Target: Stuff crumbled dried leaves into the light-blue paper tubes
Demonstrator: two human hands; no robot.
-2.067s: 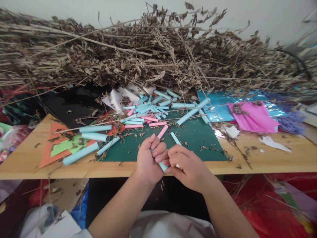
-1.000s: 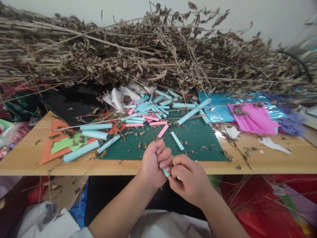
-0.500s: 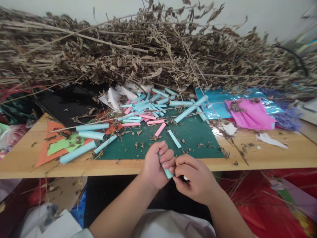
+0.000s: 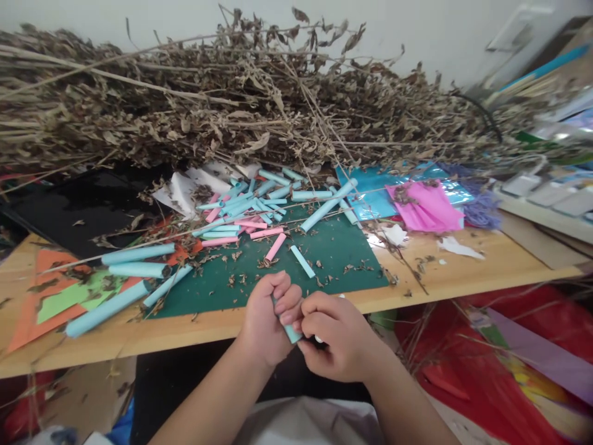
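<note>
My left hand point(image 4: 266, 318) is closed around a short light-blue paper roll point(image 4: 291, 334) at the near edge of the wooden table point(image 4: 463, 269). My right hand point(image 4: 336, 337) presses against the roll's lower end, fingers curled, with a small white object point(image 4: 319, 339) tucked under them; what it is cannot be made out. Both hands hover just in front of the green cutting mat point(image 4: 333, 247). On the mat lie several blue and pink paper rolls point(image 4: 252, 213).
A big heap of dried leafy branches point(image 4: 231, 105) covers the back of the table. Long blue rolls point(image 4: 134, 254) lie on orange and green paper point(image 4: 55, 296) at left. Pink paper point(image 4: 426, 207) and blue foil point(image 4: 370, 191) sit at right. Red material point(image 4: 463, 371) lies below.
The view has swung right and tilted, shifting the table left in frame. My hands stay together on the blue roll, drawn slightly nearer to me over the table's edge.
</note>
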